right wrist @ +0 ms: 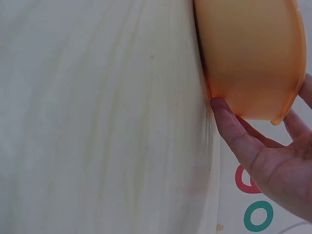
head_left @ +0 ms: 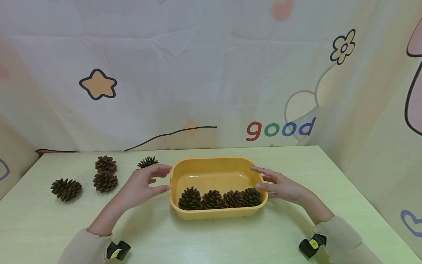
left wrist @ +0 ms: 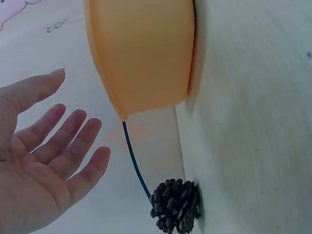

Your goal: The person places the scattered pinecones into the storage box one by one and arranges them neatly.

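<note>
While the right hand [head_left: 285, 189] grips the yellow tub [head_left: 217, 214] on the table [head_left: 214, 244], probably for steadiness, the relaxed left hand [head_left: 143, 185] hovers beside its opposite end; four pinecones [head_left: 211, 200] line the near wall.

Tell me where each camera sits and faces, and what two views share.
Head: on the head, facing forward and down at the tray, pinecones and table; left hand, right hand and sleeves show.
Left wrist: on the left wrist, facing the tray from outside and one pinecone; the left hand shows.
Right wrist: on the right wrist, facing the tray from outside; the right hand shows.
Both wrist views share the tray and table.
</note>
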A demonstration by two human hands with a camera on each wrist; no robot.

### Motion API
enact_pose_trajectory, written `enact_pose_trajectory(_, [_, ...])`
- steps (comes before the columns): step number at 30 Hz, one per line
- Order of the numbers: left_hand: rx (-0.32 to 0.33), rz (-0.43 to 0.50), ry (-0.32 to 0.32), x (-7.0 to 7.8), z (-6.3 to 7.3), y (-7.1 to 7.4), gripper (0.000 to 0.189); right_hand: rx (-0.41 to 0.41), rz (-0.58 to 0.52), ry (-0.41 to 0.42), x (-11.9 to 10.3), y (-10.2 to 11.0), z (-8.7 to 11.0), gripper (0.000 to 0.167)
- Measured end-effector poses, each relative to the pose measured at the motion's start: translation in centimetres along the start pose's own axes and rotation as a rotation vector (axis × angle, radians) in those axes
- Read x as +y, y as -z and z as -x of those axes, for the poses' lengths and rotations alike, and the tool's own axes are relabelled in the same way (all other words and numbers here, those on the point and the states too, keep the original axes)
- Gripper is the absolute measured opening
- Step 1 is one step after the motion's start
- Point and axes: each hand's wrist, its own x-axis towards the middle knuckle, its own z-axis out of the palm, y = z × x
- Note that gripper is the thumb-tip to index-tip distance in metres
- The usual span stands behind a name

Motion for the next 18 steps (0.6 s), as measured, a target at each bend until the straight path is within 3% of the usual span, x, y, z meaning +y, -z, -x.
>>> enact_pose_trajectory(6, [0.067,0.018,0.056,-0.7,0.2,0.7,0.046,-0.013,-0.012,0.014,-0.3,-0.1,0.1,0.070])
enact_pose_trajectory(18, [0.116,0.009,0.150,-2.8,-0.2,2.3,0.054,0.004,-0.013,-0.005,0.0,0.0,-0.1,0.069])
